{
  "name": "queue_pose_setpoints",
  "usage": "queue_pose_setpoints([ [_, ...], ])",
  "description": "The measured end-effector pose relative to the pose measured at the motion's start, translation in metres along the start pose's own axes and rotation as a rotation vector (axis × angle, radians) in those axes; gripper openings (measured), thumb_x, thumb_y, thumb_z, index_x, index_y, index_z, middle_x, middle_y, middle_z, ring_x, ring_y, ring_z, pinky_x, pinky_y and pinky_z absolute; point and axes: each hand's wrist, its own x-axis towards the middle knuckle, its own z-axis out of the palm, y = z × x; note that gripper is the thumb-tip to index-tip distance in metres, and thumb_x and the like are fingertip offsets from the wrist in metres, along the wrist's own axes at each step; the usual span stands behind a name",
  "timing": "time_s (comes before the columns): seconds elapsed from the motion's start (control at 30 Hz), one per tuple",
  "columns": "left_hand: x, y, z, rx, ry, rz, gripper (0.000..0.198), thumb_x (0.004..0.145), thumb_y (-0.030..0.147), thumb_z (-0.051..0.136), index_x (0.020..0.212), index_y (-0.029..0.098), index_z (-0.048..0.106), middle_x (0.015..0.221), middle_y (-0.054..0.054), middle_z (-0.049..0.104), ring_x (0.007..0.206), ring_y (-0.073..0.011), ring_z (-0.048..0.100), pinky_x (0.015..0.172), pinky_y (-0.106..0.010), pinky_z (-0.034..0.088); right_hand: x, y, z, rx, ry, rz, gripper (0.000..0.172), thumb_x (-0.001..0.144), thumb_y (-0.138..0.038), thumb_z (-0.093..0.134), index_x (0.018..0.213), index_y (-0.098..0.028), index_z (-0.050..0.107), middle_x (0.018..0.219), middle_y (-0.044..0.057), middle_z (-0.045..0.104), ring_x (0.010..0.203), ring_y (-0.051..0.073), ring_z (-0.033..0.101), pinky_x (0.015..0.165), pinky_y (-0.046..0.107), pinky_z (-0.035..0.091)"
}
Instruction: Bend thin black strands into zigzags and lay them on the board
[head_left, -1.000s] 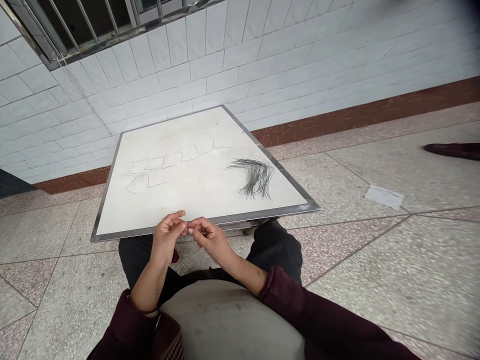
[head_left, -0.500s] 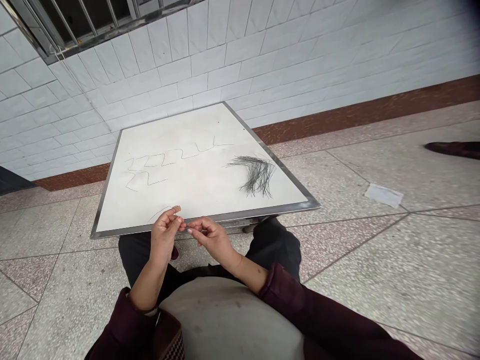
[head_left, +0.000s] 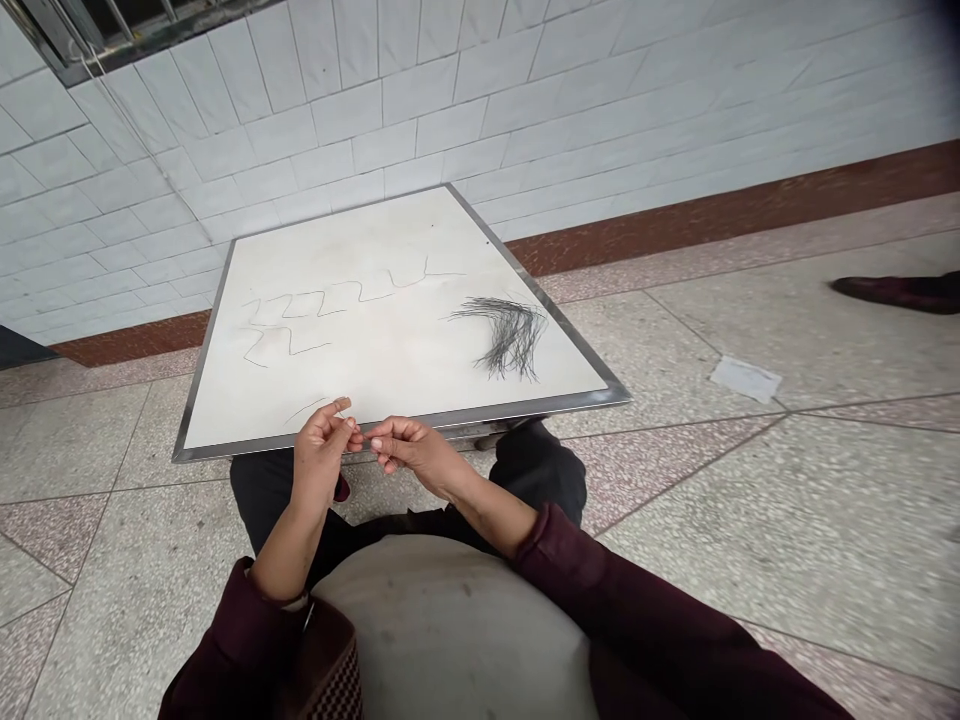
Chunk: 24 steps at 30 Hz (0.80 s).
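Note:
Near the front edge of the white board [head_left: 390, 360], my left hand [head_left: 321, 450] is closed in a pinch. A thin dark wire-like strand [head_left: 306, 409] shows beyond its fingers, over the board. My right hand [head_left: 416, 452] is pinched just beside it, the two sets of fingertips almost meeting. What lies between the right fingertips is too small to make out. A loose bunch of thin black wire-like strands [head_left: 514, 335] lies on the board's right side. Several single bent strands [head_left: 322, 305] lie in zigzag rows at the left and middle.
The board has a grey metal rim [head_left: 525, 410] and sits above my knees, close to a white tiled wall [head_left: 322, 130]. A barred window [head_left: 135, 25] is at upper left. On the speckled floor lies a white paper [head_left: 745, 379]; farther right is someone's dark shoe [head_left: 892, 292].
The whole view has shifted slightly, so the board and hands appear a little higher and more to the left. My right fingers have changed their bend a little; both hands stay close together.

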Motion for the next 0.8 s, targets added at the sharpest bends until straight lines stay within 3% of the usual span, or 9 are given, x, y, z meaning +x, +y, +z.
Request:
queue_pose_setpoints([
  [0.17,0.000,0.001,-0.002,-0.012,0.033,-0.027,0.039,0.076,0.035,0.071,0.110,0.015,0.065,0.066,0.002,0.058,0.064,-0.0117,0.062,0.061,-0.024,0.052,0.000,0.000,0.001,0.035,-0.030,0.056,0.032,0.065,-0.036,0.083,0.089,-0.017,0.071,0.071,-0.003,0.064,0.059,0.005,0.058,0.056,0.017,0.050],
  [0.37,-0.001,0.002,-0.001,-0.010,0.007,-0.025,0.045,0.074,0.035,0.073,0.113,0.016,0.064,0.069,0.002,0.060,0.068,-0.0129,0.063,0.064,-0.026,0.054,0.001,0.003,0.006,0.040,0.008,-0.017,0.031,0.064,-0.037,0.084,0.080,-0.017,0.066,0.071,-0.003,0.064,0.060,0.007,0.058,0.053,0.017,0.050],
  [0.63,0.000,-0.001,-0.002,-0.051,0.025,0.007,0.046,0.075,0.033,0.073,0.116,0.016,0.063,0.070,0.003,0.059,0.065,-0.0110,0.060,0.067,-0.026,0.052,-0.001,0.003,0.009,-0.036,-0.018,-0.085,0.030,0.069,-0.038,0.079,0.084,-0.017,0.065,0.071,-0.004,0.062,0.060,0.006,0.056,0.054,0.019,0.052],
  [0.8,-0.002,0.000,0.001,-0.048,0.005,0.008,0.052,0.074,0.031,0.074,0.122,0.017,0.060,0.075,0.001,0.061,0.067,-0.0107,0.060,0.068,-0.026,0.052,-0.001,0.005,0.013,-0.066,0.043,-0.153,0.030,0.072,-0.042,0.076,0.082,-0.017,0.063,0.075,-0.002,0.063,0.060,0.007,0.055,0.050,0.018,0.051],
])
